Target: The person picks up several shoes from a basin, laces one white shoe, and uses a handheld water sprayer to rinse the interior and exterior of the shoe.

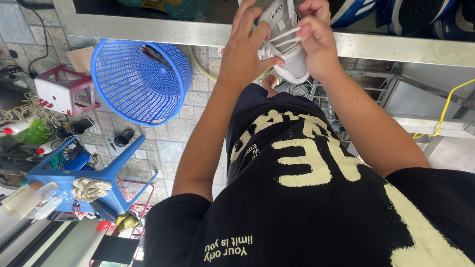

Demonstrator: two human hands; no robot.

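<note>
Person's black T-shirt with cream print point(307, 207) fills the lower frame, below both forearms. Long stainless-steel worktop point(396, 48) runs across the top, its front edge just behind the fingers. Grey tiled floor point(173, 138) lies far below the hands, to the left.

Round blue plastic lattice basket point(141, 81) sits tilted on the floor, well left of the left-hand fingers. Blue plastic stool point(84, 173) stands lower left, well apart from both hands, with small pale ring-shaped items on its seat; what they are cannot be told. Small red-and-white plastic stool point(62, 89) stands left of the basket. Dark and blue sports shoes point(396, 12) lie on the worktop, right of the right-hand fingers.

White and grey mesh sports shoe point(292, 42) is held up at the worktop edge, between the two hands, toe pointing down toward the person.

Left hand point(247, 47): fingers spread and extended, wrapped over the left side of the shoe; thumb pressed on the shoe near the lacing. Loose supporting grasp, not a fist.

Right hand point(319, 37): fingers curled closed, pinching the white shoelace point(284, 35). Lace strands run taut from these fingertips left to the shoe's eyelets, just beside the left thumb.

Yellow cable point(448, 106) hangs below the worktop, far right of the right hand.
</note>
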